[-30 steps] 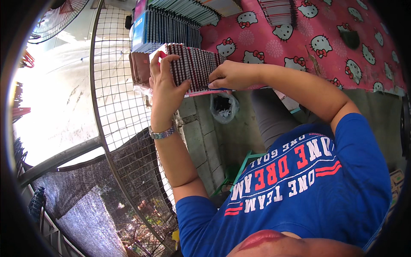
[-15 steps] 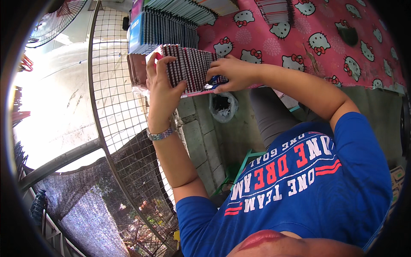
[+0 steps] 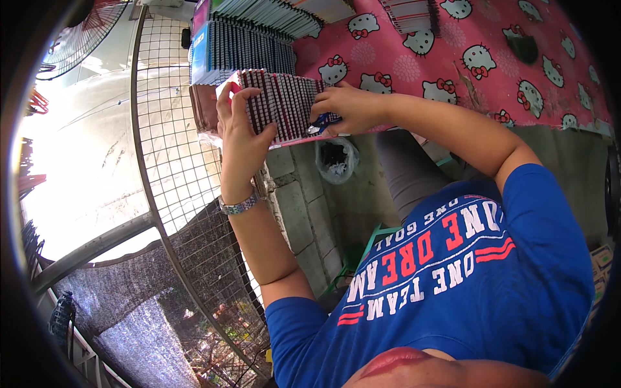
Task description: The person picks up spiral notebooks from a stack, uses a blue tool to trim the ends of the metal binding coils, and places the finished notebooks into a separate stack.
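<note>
A row of spiral-bound notebooks [image 3: 284,103] stands at the near left edge of the table, its dark red and white bindings facing up. My left hand [image 3: 244,132] grips the row's left end, fingers over the top and thumb on the bindings. At the right end, my right hand [image 3: 343,110] is closed around blue-handled pliers [image 3: 325,121]. Their silver tip points left and lies against or very near the bindings; exact contact cannot be made out. The palm hides part of the handles.
Behind the row stand more spiral-bound notebooks with blue covers [image 3: 249,48]. Another bound stack [image 3: 409,14] lies farther right on the pink patterned tablecloth [image 3: 394,42]. A plastic bag with scraps [image 3: 336,161] hangs below the table's edge. Wire mesh [image 3: 165,129] rises at the left.
The pliers' silver tip has turned slightly and shows more plainly at the row's right end. My left hand keeps its place on the notebooks; the whole view has shifted slightly.
</note>
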Motion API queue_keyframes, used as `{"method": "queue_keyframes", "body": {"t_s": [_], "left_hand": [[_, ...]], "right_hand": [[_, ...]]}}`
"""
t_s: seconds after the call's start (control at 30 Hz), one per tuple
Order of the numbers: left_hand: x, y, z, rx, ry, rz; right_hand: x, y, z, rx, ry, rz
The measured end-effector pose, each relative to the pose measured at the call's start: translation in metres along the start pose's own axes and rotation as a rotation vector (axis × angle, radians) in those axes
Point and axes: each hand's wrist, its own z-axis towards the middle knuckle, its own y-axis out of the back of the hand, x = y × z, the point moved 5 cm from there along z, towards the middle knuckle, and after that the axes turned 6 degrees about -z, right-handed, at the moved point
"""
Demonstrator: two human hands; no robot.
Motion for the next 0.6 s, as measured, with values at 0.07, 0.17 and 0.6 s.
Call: {"method": "queue_keyframes", "body": {"t_s": [0.07, 0.17, 0.6], "left_hand": [[-0.001, 0.001, 0.0, -0.002, -0.004, -0.007], [-0.004, 0.001, -0.001, 0.047, 0.057, -0.012], [-0.006, 0.0, 0.0, 0.051, 0.049, -0.022]], "right_hand": [[-0.009, -0.003, 0.005, 0.255, -0.185, 0.273], [-0.01, -0.013, 0.001, 0.562, -0.505, 0.64], [-0.017, -0.025, -0.007, 0.686, -0.538, 0.608]]}}
